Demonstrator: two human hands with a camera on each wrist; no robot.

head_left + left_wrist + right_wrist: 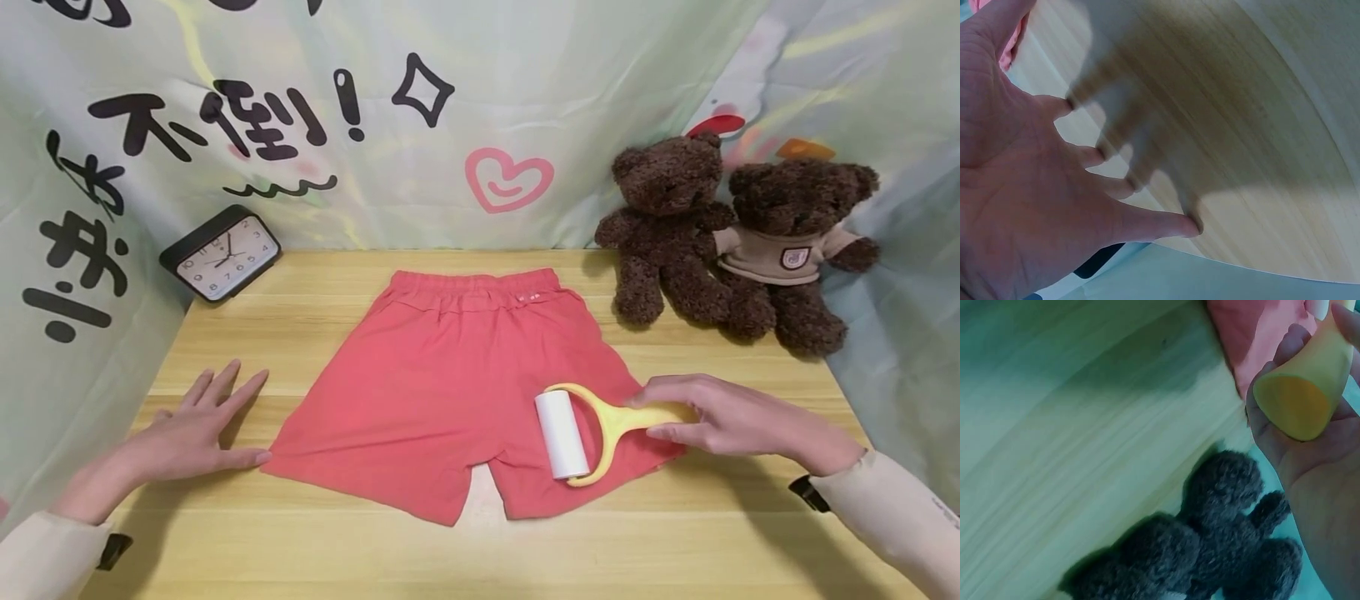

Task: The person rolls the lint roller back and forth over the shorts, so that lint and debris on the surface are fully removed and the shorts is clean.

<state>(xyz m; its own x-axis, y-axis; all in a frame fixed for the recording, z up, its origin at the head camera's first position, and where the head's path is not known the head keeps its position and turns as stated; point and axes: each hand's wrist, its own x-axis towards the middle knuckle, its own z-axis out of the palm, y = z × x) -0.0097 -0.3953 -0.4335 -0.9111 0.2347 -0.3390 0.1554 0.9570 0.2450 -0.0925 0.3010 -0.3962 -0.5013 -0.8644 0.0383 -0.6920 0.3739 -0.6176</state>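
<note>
Red shorts (450, 375) lie flat on the wooden table, waistband toward the back wall. My right hand (712, 412) grips the yellow handle of a lint roller (562, 435), whose white cylinder rests over the leg on the right. In the right wrist view the hollow end of the handle (1297, 406) sits in the curled fingers. My left hand (183, 433) is spread with straight fingers on the table, its thumb tip at the left hem corner of the shorts. The left wrist view shows the fingertips (1188, 225) against the wood.
A black-framed alarm clock (225, 254) stands at the back left. Two brown teddy bears, one bare (667, 225) and one in a beige top (798, 242), sit at the back right. A printed curtain (585, 100) hangs behind the wooden table (360, 550).
</note>
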